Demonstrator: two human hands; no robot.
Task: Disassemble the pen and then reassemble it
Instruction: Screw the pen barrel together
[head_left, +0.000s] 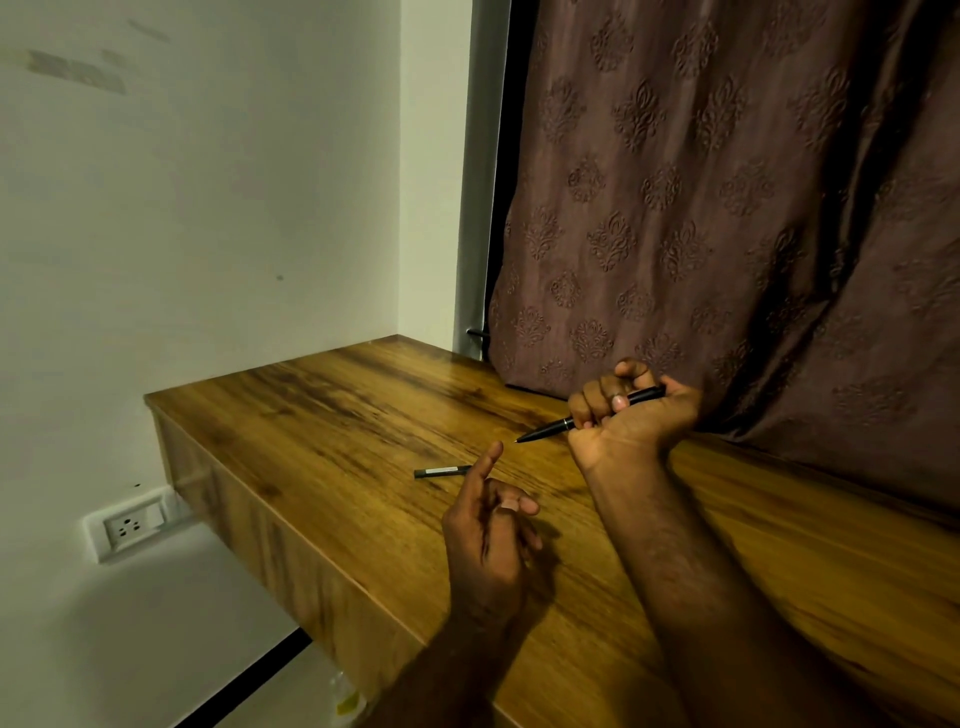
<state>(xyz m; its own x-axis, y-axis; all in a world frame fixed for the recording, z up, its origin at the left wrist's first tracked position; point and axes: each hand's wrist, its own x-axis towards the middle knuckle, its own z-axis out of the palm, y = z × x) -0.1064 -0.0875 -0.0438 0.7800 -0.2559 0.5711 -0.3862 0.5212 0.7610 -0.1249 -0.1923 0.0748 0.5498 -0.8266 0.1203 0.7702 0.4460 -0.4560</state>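
Observation:
My right hand is closed in a fist around a black pen, held a little above the wooden table. The pen's tip points left and down, its back end sticks out to the right past my thumb. A second dark, slim pen part lies flat on the table, left of the held pen. My left hand hovers over the table just in front of that part, fingers loosely curled, index finger raised, holding nothing. The part's right end is hidden behind that index finger.
A patterned brown curtain hangs right behind the table and touches its back edge. The table's left edge drops off to a white wall with a power socket below. A yellowish object lies on the floor under the table edge.

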